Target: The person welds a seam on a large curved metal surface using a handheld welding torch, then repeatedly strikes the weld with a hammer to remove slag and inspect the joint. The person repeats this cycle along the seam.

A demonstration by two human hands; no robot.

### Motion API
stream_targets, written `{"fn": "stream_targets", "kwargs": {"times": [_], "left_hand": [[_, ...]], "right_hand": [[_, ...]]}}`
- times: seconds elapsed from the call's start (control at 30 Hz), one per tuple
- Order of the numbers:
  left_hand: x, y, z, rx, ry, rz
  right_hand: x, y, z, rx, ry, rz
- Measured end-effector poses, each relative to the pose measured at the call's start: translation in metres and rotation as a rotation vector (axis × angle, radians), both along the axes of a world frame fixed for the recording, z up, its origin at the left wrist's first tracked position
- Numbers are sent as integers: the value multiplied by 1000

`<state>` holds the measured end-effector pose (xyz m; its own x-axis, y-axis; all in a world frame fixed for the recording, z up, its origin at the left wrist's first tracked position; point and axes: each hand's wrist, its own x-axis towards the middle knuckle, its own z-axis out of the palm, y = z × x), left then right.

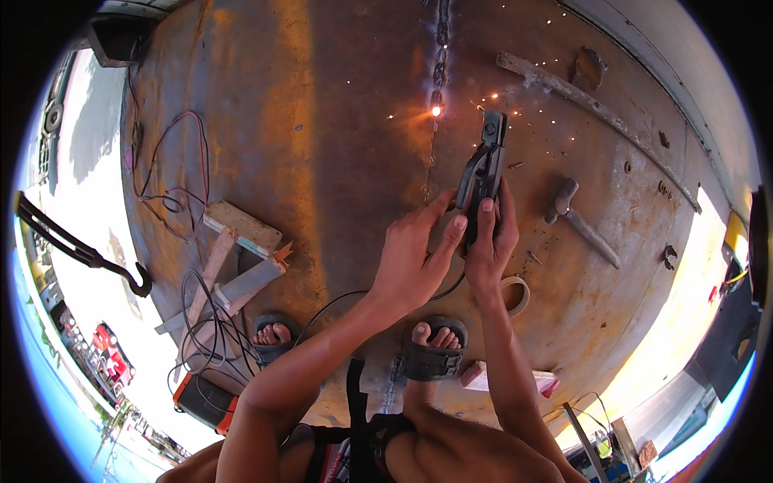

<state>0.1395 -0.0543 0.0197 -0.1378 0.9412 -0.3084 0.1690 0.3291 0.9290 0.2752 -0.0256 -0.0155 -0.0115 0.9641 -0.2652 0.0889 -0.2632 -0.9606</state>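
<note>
A black electrode holder (488,149) points away from me over the rusty steel plate (362,145). My right hand (493,241) is wrapped round its handle from the right. From the left, my left hand (419,249) closes on the same handle, thumb and forefinger against it. A bright welding arc (436,110) glows just left of the holder's jaws, and sparks scatter to the right. The rod between jaws and arc is hard to make out. Beyond the arc, a dark, rough weld bead (441,48) runs along the seam. A black cable trails from the handle behind my left forearm.
A hammer (584,221) and a long metal bar (600,109) lie to the right. A tape roll (515,295) sits beside my right forearm. Left are scrap pieces (241,228), coiled cables (197,322) and an orange-black box (205,400). My sandalled feet (435,348) stand on the plate.
</note>
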Motion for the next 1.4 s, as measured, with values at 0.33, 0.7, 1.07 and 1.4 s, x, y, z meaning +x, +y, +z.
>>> {"fn": "stream_targets", "kwargs": {"times": [0.33,0.7,1.07,1.4], "left_hand": [[14,-30,10,-159,-141,-76],[4,-26,2,-63,389,-138],[-6,-19,-13,-77,440,-100],[-14,-13,-18,-72,428,-85]], "right_hand": [[17,-50,-5,-105,137,-45],[15,-42,-5,-389,345,-11],[-8,-15,-9,-125,113,87],[-15,-6,-15,-33,-8,108]]}}
